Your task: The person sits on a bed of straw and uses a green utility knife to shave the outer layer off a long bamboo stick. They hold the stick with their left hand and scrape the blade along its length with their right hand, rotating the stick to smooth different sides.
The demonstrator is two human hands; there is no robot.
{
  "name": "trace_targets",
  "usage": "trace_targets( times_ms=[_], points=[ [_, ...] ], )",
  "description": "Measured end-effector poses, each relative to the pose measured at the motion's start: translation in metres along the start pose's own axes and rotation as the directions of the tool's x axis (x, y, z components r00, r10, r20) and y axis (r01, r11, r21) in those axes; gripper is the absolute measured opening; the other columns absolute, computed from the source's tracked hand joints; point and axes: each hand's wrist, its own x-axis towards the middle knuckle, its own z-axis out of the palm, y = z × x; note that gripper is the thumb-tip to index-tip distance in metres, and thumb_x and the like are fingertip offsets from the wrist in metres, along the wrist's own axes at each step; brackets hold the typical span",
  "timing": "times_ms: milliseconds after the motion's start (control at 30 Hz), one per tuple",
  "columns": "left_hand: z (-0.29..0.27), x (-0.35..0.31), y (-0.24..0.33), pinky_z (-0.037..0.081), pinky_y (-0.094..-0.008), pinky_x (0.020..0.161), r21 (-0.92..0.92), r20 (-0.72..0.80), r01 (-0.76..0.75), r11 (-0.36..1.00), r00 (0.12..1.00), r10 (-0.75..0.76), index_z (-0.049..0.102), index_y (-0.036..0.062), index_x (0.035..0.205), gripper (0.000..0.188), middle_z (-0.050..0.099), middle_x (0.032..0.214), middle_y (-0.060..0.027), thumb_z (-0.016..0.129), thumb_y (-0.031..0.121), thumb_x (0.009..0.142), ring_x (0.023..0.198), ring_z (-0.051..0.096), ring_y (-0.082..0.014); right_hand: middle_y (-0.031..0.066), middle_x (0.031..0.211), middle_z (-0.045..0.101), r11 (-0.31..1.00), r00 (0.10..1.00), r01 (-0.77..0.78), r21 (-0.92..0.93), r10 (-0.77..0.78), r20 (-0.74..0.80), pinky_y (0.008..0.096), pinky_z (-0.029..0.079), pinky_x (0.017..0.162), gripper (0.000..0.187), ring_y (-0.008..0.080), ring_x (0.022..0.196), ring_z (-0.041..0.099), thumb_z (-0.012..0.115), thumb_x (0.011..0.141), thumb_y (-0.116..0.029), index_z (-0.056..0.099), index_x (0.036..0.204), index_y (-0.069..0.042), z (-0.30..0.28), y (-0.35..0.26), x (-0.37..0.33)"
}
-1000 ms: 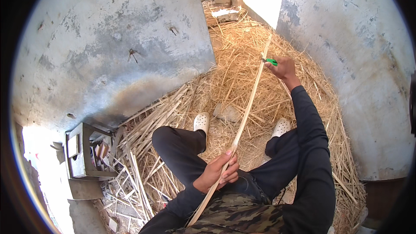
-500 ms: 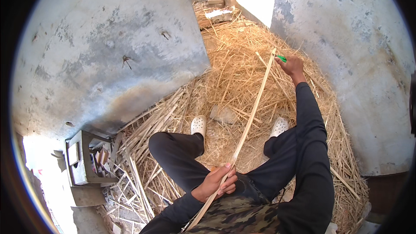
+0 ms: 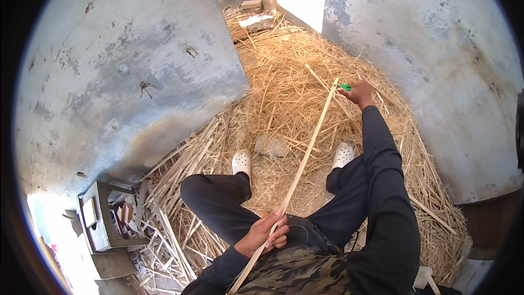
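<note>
While left fingers (image 3: 279, 236) grip pale strip (image 3: 305, 158), right fingers (image 3: 356, 89) clasp green tool (image 3: 345, 87).

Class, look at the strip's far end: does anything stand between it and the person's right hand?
Only the green tool in the right hand shows there, beside the pale strip; whether they touch is unclear. Nothing else visible intervenes.

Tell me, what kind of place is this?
It looks like a rough workspace, maybe a shed or walled yard: worn grey walls, straw-like scraps heaped over the ground, and a long pale strip held in the left hand.
</note>
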Motion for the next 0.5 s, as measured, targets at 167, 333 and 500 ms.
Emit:
trace_targets(
  times_ms=[167,333,500],
  points=[
    [0.020,-0.058,0.005,0.033,-0.0239,0.052,0.185,0.034,-0.230,0.955,0.973,0.228,0.040,0.0132,0.081,0.041,0.036,0.050,0.0027,0.034,0.046,0.104,0.038,0.030,-0.0099,0.0202,0.093,0.067,0.967,0.970,-0.243,0.071,0.243,0.013,0.0406,0.052,0.073,0.063,0.0292,0.088,0.066,0.041,0.095,-0.059,0.061,0.108,-0.001,0.021,0.109,-0.031],
    [0.008,-0.025,0.023,0.032,-0.0244,0.051,0.173,-0.043,-0.184,0.968,0.980,0.194,0.040,0.0118,0.080,0.041,0.036,0.050,0.0020,0.031,0.042,0.106,0.040,0.030,-0.0093,0.0228,0.083,0.064,0.824,0.814,-0.553,-0.124,0.566,0.130,0.0439,0.047,0.066,0.072,0.0353,0.078,0.063,0.033,0.095,-0.067,0.062,0.096,-0.001,-0.005,0.059,-0.006],
    [0.008,0.002,0.013,0.031,-0.0246,0.053,0.103,0.108,-0.212,0.972,0.974,0.201,0.040,0.0110,0.080,0.041,0.036,0.050,0.0023,0.030,0.041,0.106,0.041,0.030,-0.0091,0.0130,0.057,0.052,0.909,0.938,-0.209,0.362,0.291,-0.188,0.0423,0.038,0.051,0.076,0.0289,0.054,0.053,0.033,0.093,-0.073,0.058,0.073,-0.003,-0.090,-0.075,0.016]
  ],
)
